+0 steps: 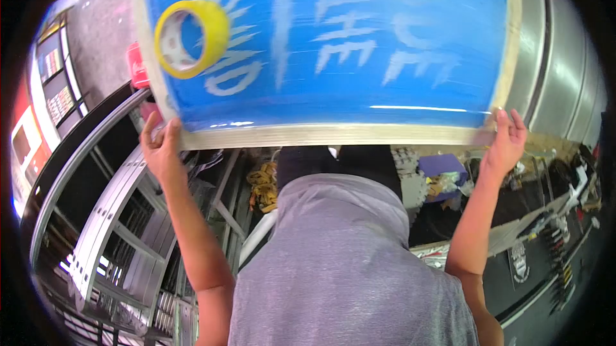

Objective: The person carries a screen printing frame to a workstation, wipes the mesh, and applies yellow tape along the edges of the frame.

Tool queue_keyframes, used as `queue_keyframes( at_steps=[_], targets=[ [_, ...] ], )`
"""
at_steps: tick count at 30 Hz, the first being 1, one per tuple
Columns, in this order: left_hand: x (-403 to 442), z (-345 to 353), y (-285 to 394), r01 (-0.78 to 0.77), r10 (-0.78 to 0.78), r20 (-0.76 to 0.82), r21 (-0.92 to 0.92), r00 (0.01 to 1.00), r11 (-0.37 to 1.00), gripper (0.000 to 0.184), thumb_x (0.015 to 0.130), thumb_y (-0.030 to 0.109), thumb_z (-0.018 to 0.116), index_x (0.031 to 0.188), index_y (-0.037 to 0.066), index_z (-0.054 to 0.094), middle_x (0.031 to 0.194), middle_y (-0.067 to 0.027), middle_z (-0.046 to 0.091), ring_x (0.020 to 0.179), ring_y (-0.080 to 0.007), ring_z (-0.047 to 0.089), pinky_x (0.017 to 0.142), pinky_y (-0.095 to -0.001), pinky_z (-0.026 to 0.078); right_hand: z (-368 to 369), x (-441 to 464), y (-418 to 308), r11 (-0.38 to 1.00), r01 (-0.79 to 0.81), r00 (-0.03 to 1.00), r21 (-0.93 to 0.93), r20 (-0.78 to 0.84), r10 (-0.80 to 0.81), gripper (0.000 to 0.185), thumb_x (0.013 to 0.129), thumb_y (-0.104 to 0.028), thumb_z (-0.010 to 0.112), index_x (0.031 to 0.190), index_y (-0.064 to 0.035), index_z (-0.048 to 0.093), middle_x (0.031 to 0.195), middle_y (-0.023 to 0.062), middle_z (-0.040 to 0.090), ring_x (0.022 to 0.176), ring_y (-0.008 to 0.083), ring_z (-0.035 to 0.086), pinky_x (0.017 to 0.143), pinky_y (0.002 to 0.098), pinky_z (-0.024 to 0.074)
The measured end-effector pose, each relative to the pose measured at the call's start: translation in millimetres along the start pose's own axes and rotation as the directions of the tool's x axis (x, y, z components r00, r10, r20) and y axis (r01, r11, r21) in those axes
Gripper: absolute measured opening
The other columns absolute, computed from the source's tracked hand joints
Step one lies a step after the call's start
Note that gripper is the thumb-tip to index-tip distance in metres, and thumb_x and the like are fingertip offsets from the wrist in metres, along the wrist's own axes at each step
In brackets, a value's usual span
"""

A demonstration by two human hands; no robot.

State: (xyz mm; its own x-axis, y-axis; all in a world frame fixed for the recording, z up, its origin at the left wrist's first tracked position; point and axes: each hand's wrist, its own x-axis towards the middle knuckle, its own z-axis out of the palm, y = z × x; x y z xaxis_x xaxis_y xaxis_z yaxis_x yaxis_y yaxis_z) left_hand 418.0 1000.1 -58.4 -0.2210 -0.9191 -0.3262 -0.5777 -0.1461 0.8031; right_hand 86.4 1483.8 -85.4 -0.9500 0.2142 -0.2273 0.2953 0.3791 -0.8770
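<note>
A wooden-framed printing screen (pixel 333 135) with blue mesh and pale lettering stretches across the top of the head view; its far edge is cut off. My left hand (pixel 162 144) is closed on the near left corner of the frame. At the near right corner, my right hand (pixel 505 140) pinches the wood between thumb and fingers. A roll of yellow tape (pixel 217 34) rests on the blue mesh near the left side, touched by neither hand. The undersides of the frame and some fingertips are hidden.
Metal racks with ladder-like rails (pixel 106 217) stand on the left. Ribbed metal drums or panels (pixel 571 57) are on the right. A purple box (pixel 443 169) and clutter lie at lower right, with a dark board of hanging tools (pixel 555 262) beyond. A red object (pixel 136 65) shows at left.
</note>
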Motion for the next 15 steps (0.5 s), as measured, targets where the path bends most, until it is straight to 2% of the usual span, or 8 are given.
queue_keyframes(
  at_steps=[3, 11, 13, 15],
  targets=[
    [4.3, -5.0, -5.3, 0.008, -0.008, 0.005, -0.001, 1.000, 1.000, 0.053, 0.084, 0.005, 0.080, 0.130, -0.001, 0.055, 0.084, -0.0052, 0.070, 0.080, -0.0097, 0.065, 0.078, -0.0216, 0.049, -2.2, 2.7, 4.0, 1.000, 0.011, 1.000, -0.001, 0.013, -0.011, 0.040, 0.090, -0.004, 0.073, 0.125, 0.0043, 0.053, 0.102, 0.0099, 0.068, 0.096, 0.0146, 0.065, 0.087, 0.0260, 0.0505],
    [4.5, -5.2, -2.5, 0.049, -0.049, -0.002, -0.064, 0.999, 0.997, 0.056, 0.083, 0.005, 0.081, 0.132, 0.000, 0.054, 0.084, -0.0057, 0.073, 0.078, -0.0071, 0.065, 0.071, -0.0192, 0.047, -6.8, 5.0, 7.0, 0.999, 0.030, 0.999, -0.024, 0.019, -0.029, 0.042, 0.091, -0.007, 0.073, 0.126, 0.0045, 0.051, 0.099, 0.0077, 0.068, 0.095, 0.0127, 0.064, 0.086, 0.0246, 0.0500],
    [5.9, -8.7, -6.8, 0.063, -0.062, 0.037, -0.024, 0.997, 0.998, 0.057, 0.084, 0.005, 0.079, 0.134, -0.001, 0.051, 0.095, -0.0108, 0.073, 0.088, -0.0125, 0.068, 0.080, -0.0245, 0.051, -7.8, 5.6, 7.8, 0.999, 0.034, 0.999, -0.026, 0.027, -0.033, 0.043, 0.091, -0.008, 0.073, 0.127, 0.0047, 0.051, 0.099, 0.0076, 0.068, 0.094, 0.0125, 0.064, 0.085, 0.0243, 0.0498],
    [6.0, -7.7, -7.4, 0.064, -0.064, 0.032, -0.018, 0.997, 0.998, 0.057, 0.085, 0.005, 0.079, 0.134, -0.001, 0.051, 0.094, -0.0109, 0.073, 0.088, -0.0126, 0.068, 0.079, -0.0245, 0.051, -7.8, 5.7, 8.4, 0.999, 0.038, 0.999, -0.030, 0.029, -0.037, 0.044, 0.091, -0.008, 0.073, 0.127, 0.0048, 0.051, 0.099, 0.0075, 0.067, 0.094, 0.0124, 0.064, 0.085, 0.0240, 0.0496]
  ],
)
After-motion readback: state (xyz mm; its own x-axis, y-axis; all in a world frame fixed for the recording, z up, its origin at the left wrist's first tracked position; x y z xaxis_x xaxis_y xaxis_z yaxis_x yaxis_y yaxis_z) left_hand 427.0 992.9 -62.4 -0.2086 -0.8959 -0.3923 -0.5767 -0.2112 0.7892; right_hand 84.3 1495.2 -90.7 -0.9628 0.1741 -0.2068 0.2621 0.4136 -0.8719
